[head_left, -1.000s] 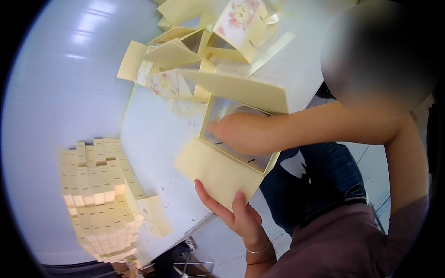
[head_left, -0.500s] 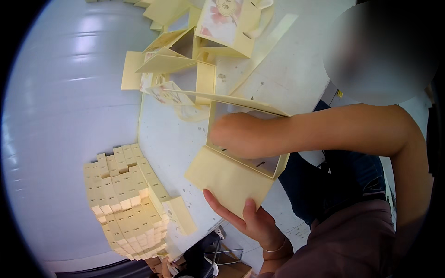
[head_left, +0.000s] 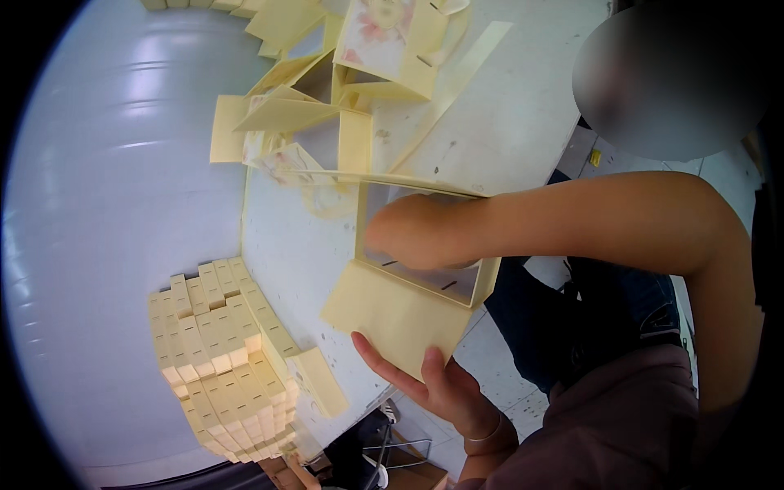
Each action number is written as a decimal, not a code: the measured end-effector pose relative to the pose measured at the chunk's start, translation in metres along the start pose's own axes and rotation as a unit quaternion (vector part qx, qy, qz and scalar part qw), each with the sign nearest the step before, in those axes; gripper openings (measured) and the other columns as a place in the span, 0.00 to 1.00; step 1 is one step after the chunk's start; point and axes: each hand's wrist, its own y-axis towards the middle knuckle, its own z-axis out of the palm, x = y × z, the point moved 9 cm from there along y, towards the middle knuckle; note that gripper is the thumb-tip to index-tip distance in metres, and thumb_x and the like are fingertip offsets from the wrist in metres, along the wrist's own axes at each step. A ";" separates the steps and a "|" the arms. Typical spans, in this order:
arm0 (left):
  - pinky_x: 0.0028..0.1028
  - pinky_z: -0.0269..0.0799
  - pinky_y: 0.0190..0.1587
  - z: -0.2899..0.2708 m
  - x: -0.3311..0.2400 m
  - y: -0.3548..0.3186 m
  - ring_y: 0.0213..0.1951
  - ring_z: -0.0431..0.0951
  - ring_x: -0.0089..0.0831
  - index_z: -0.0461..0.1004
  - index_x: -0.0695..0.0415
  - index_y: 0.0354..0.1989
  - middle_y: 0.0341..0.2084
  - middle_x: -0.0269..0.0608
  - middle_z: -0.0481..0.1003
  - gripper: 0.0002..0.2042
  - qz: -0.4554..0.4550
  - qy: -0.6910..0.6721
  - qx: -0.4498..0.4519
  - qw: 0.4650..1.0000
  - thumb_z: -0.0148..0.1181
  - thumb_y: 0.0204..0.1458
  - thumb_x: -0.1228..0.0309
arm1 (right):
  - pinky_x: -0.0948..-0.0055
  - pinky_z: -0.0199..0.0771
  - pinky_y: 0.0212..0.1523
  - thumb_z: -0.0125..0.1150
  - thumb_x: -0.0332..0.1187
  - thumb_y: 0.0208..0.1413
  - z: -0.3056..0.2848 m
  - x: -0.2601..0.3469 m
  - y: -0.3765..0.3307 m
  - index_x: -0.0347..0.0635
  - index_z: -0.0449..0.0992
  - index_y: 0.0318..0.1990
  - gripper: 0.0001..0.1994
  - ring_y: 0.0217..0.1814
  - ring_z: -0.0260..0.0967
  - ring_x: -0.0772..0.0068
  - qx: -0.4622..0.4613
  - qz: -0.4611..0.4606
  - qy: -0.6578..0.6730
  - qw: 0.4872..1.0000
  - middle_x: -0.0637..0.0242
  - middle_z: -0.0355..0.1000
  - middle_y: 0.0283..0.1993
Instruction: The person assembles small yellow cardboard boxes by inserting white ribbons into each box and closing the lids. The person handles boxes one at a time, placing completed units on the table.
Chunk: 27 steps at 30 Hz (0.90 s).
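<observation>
A cream gift box (head_left: 482,286) with its flaps spread lies at the table's near edge. My left hand (head_left: 445,392) grips its front flap (head_left: 400,314), with the thumb on the upper face and the fingers along the edge. Inside the box rests my right hand (head_left: 420,233), bent at the wrist. Its fingers are hidden, so I cannot see whether they hold anything. Two small dark slits show in the box wall below that hand. A second flap stands up along the box's far side.
Several opened cream boxes with floral panels (head_left: 371,37) crowd the table's far part. A pale ribbon (head_left: 457,90) trails beside them. At lower left stands a stack of narrow cream boxes (head_left: 220,343). A blurred round shape (head_left: 670,82) fills the upper right.
The box and both hands sit slightly farther left in the picture, and the far boxes shift the same way. My right hand stays inside the box; my left keeps its hold on the flap.
</observation>
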 end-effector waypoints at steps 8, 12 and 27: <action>0.38 0.61 0.55 -0.005 0.000 0.001 0.60 0.56 0.46 0.43 0.55 0.66 0.61 0.51 0.49 0.38 0.014 0.006 0.006 1.000 0.45 0.41 0.78 | 0.58 0.70 0.24 0.55 0.20 0.35 0.003 -0.007 0.007 0.30 0.75 0.24 0.05 0.28 0.71 0.51 -0.006 0.020 0.006 1.000 0.48 0.71 0.26; 0.39 0.68 0.52 -0.008 0.001 0.001 0.59 0.58 0.48 0.45 0.55 0.66 0.61 0.52 0.50 0.37 0.025 0.034 0.006 0.999 0.44 0.41 0.79 | 0.58 0.70 0.24 0.54 0.20 0.36 0.002 -0.008 0.008 0.30 0.75 0.25 0.06 0.28 0.71 0.51 -0.004 0.031 -0.003 1.000 0.47 0.71 0.26; 0.36 0.46 0.63 -0.001 -0.004 0.002 0.63 0.50 0.42 0.41 0.57 0.66 0.63 0.50 0.46 0.39 0.001 0.018 0.000 1.000 0.45 0.40 0.77 | 0.59 0.70 0.30 0.53 0.20 0.40 0.007 -0.005 0.018 0.31 0.75 0.28 0.06 0.31 0.72 0.49 -0.017 0.028 -0.025 0.999 0.46 0.72 0.29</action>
